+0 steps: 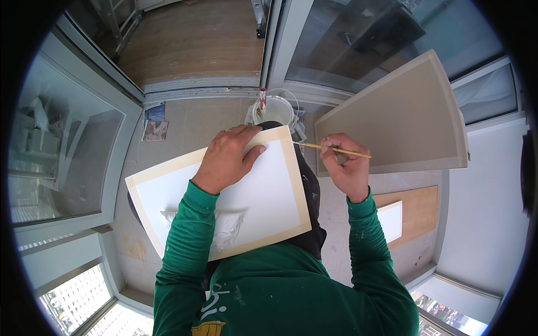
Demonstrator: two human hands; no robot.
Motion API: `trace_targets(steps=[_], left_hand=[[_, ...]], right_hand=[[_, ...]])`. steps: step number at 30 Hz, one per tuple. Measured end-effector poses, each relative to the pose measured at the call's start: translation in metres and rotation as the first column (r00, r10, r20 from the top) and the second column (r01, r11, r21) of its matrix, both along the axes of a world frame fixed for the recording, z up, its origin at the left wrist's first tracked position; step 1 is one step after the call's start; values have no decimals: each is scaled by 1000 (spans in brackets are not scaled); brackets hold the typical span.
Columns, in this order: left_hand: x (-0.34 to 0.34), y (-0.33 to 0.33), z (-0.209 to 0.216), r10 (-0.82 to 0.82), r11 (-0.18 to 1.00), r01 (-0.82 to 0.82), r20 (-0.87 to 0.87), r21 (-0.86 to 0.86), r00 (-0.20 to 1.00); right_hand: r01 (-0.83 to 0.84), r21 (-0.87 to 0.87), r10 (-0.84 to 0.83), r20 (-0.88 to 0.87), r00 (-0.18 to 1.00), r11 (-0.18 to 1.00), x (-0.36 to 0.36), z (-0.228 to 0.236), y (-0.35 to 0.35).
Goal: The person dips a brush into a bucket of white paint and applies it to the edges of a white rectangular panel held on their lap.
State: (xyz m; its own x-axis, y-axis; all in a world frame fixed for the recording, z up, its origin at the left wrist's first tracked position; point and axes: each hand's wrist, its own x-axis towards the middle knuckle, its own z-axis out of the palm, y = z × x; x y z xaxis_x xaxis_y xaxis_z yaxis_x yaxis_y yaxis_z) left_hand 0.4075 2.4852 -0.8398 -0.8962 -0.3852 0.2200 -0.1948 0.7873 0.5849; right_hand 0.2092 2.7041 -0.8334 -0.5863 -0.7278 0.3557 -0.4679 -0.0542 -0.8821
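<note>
A white panel (263,185) bordered with cream tape lies tilted across my lap. My left hand (228,155) grips it at the far edge, thumb on the white face and fingertips at the taped border. My right hand (348,163) pinches a thin paintbrush (315,145) with a yellowish handle. The brush tip is at the panel's right edge, near its far right corner; whether they touch I cannot tell. A crumpled white cloth or plastic bag (227,228) lies on the panel beside my left forearm and is partly hidden by it.
Beyond the panel stands a white bucket (274,111) with a red-and-white tool in it. A large beige board (398,120) leans at the right. A brown board (417,215) with a small white panel (390,221) lies on the floor. Glass doors (73,162) enclose the space.
</note>
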Motion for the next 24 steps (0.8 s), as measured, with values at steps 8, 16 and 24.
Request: trace_targets(steps=[8, 16, 24], left_hand=[[0, 0, 0, 2, 1000, -2, 10, -1, 1000], [0, 0, -2, 2, 1000, -2, 1, -11, 1000], [0, 0, -3, -1, 1000, 1, -6, -15, 1000]], right_hand=[[-6, 7, 6, -16, 1000, 1000, 0, -3, 3], [-12, -3, 12, -7, 1000, 1000, 1, 1, 6], [35, 0, -35, 3, 999, 999, 2, 1, 1]])
